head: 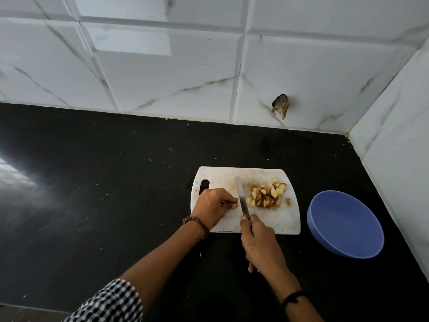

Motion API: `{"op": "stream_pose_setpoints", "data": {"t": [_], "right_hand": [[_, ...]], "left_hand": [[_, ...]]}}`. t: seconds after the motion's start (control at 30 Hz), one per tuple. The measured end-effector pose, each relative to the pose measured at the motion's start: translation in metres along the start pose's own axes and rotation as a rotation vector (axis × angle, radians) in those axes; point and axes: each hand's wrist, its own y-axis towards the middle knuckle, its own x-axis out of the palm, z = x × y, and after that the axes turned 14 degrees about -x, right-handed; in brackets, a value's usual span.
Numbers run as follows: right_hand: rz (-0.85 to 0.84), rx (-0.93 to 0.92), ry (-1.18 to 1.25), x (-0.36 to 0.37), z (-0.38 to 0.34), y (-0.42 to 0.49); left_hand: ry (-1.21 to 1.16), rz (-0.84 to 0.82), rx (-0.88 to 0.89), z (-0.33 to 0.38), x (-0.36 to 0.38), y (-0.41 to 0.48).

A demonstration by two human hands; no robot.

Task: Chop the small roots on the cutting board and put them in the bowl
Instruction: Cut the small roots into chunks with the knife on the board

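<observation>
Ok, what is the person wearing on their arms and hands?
No gloves. The left hand has a brown beaded bracelet at the wrist and a black-and-white checked sleeve higher up. The right hand has a thin black band round the wrist.

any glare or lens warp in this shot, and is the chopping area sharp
Head view: glare streaks the black countertop at far left; wide-angle warp skews the wall tiles; the cutting board, knife and chopped root pieces are evenly lit and fairly sharp.

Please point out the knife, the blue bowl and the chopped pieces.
knife [242,198], head view, middle of blade.
blue bowl [343,221], head view, inner wall.
chopped pieces [267,196], head view, centre of pile.
</observation>
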Motion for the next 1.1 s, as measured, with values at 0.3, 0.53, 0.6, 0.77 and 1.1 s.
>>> {"op": "stream_pose_setpoints", "data": {"t": [0.3,0.53,0.6,0.77,1.1], "right_hand": [[-0.015,-0.014,0.046,0.005,0.0,0.001],[-0.067,-0.039,-0.087,0.002,-0.002,0.005],[-0.074,-0.061,-0.16,0.001,-0.003,0.005],[-0.066,-0.093,-0.299,0.004,-0.002,0.008],[-0.129,-0.024,-0.379,0.011,-0.003,0.016]], "left_hand": [[0.061,-0.01,0.025,-0.002,-0.002,0.005],[0.033,-0.036,0.022,-0.004,-0.001,0.004],[-0.005,-0.023,-0.003,-0.003,0.0,0.003],[-0.042,-0.017,-0.029,-0.001,0.001,0.002],[-0.027,-0.016,-0.052,0.002,0.002,0.004]]}}
